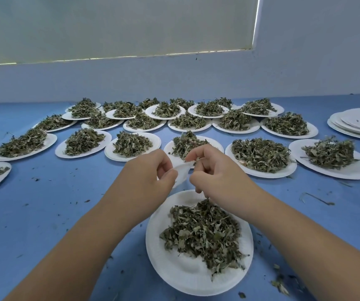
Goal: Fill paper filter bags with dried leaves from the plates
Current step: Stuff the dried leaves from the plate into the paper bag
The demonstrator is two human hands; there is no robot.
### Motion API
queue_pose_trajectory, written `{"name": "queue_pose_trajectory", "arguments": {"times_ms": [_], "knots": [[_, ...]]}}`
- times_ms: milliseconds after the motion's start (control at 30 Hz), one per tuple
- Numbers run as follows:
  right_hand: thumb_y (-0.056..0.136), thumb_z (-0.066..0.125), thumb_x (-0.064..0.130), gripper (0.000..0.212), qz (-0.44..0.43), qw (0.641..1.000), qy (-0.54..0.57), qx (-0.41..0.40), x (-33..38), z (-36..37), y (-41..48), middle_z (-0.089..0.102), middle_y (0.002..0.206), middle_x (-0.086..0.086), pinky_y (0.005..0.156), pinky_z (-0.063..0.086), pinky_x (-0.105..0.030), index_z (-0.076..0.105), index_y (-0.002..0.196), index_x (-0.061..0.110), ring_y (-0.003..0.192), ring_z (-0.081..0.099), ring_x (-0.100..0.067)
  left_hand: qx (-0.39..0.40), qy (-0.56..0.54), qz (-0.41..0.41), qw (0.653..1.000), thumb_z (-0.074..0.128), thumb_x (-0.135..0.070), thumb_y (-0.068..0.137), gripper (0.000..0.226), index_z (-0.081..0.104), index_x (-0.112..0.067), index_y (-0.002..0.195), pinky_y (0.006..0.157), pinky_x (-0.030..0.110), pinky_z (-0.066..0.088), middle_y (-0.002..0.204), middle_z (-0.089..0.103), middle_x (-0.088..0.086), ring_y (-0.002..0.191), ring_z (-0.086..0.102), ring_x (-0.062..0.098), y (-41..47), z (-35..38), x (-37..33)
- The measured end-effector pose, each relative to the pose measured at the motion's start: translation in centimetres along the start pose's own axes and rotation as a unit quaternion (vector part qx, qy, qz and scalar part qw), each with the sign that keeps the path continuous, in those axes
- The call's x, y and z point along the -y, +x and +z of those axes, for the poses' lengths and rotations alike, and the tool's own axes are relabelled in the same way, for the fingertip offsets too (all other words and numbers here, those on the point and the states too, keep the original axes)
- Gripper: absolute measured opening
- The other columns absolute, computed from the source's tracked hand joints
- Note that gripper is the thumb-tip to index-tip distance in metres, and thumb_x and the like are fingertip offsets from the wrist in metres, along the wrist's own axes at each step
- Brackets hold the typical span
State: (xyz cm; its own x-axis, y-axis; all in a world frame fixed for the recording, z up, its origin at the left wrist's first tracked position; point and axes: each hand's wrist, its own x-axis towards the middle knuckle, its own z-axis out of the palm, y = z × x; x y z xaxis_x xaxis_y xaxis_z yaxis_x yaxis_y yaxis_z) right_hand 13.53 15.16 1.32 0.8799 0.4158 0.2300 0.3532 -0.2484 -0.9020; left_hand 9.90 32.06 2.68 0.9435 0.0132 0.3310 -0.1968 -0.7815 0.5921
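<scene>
A white paper filter bag [182, 173] is held above the near white paper plate [174, 270]. My left hand [151, 172] pinches the bag's left edge between thumb and fingers. My right hand [213, 170] pinches the bag's upper right edge, and a few dried leaves show at its fingertips. A heap of dried green leaves [203, 231] lies on the near plate, right below both hands. How much is inside the bag I cannot tell.
Several white plates heaped with dried leaves [131, 144] fill the blue table [44, 203] behind my hands, back to the wall. A stack of bare plates [357, 124] stands far right. Leaf crumbs and a loose stem [316, 198] lie scattered on the table.
</scene>
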Motion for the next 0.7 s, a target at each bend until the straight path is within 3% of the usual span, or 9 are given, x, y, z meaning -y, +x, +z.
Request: {"name": "queue_pose_trajectory", "arguments": {"times_ms": [100,233,400,500,633,700], "knots": [[0.075,0.057,0.034,0.03,0.0,1.0,-0.02,-0.004,-0.1,0.6,0.1,0.049,0.061,0.011,0.059,0.049,-0.029,0.051,0.105,0.036,0.064,0.057,-0.017,0.005,0.016,0.035,0.999,0.06,-0.027,0.09,0.017,0.051,-0.027,0.075,0.05,0.018,0.036,0.074,0.057,-0.004,0.051,0.045,0.0,-0.4,0.1,-0.5],[0.082,0.056,0.024,0.031,0.013,0.997,-0.066,-0.036,-0.2,0.9,0.2,0.047,0.061,0.011,0.064,0.05,-0.032,0.049,0.109,0.036,0.076,0.064,-0.022,-0.011,0.04,0.05,0.998,0.055,-0.028,0.093,0.017,0.047,-0.028,0.078,0.055,0.025,0.037,0.075,0.054,-0.006,0.062,0.045,0.004,-0.7,0.2,-1.1],[0.077,0.056,0.016,0.031,0.01,0.998,-0.058,-0.032,0.1,1.0,0.3,0.047,0.056,0.012,0.074,0.054,-0.046,0.049,0.099,0.036,0.074,0.062,-0.027,-0.1,0.079,0.014,0.992,0.046,-0.03,0.097,0.012,0.041,-0.025,0.087,0.052,0.031,0.031,0.074,0.046,-0.007,0.063,0.045,0.009,-0.6,-0.2,-1.2],[0.076,0.056,0.015,0.032,-0.005,0.997,-0.065,-0.032,0.2,1.2,0.3,0.046,0.055,0.012,0.071,0.053,-0.046,0.048,0.098,0.037,0.066,0.057,-0.025,-0.079,0.129,0.0,0.989,0.045,-0.031,0.098,0.014,0.037,-0.025,0.088,0.049,0.032,0.034,0.072,0.047,-0.006,0.06,0.047,0.012,-0.6,-0.5,-0.9],[0.078,0.058,0.015,0.033,0.003,0.997,-0.075,-0.036,0.1,1.1,0.2,0.048,0.059,0.009,0.069,0.052,-0.041,0.05,0.104,0.035,0.073,0.061,-0.025,0.015,0.192,-0.032,0.981,0.049,-0.029,0.095,0.009,0.04,-0.029,0.095,0.055,0.039,0.053,0.076,0.054,-0.003,0.062,0.054,0.016,-0.7,-1.6,-0.6],[0.078,0.059,0.017,0.033,0.008,0.996,-0.083,-0.035,0.1,1.1,0.1,0.051,0.058,0.01,0.064,0.051,-0.037,0.05,0.104,0.036,0.07,0.062,-0.021,-0.014,0.211,-0.018,0.977,0.048,-0.025,0.091,0.011,0.041,-0.031,0.098,0.055,0.036,0.05,0.073,0.054,-0.004,0.062,0.053,0.015,-0.9,-1.8,-0.8]]}}
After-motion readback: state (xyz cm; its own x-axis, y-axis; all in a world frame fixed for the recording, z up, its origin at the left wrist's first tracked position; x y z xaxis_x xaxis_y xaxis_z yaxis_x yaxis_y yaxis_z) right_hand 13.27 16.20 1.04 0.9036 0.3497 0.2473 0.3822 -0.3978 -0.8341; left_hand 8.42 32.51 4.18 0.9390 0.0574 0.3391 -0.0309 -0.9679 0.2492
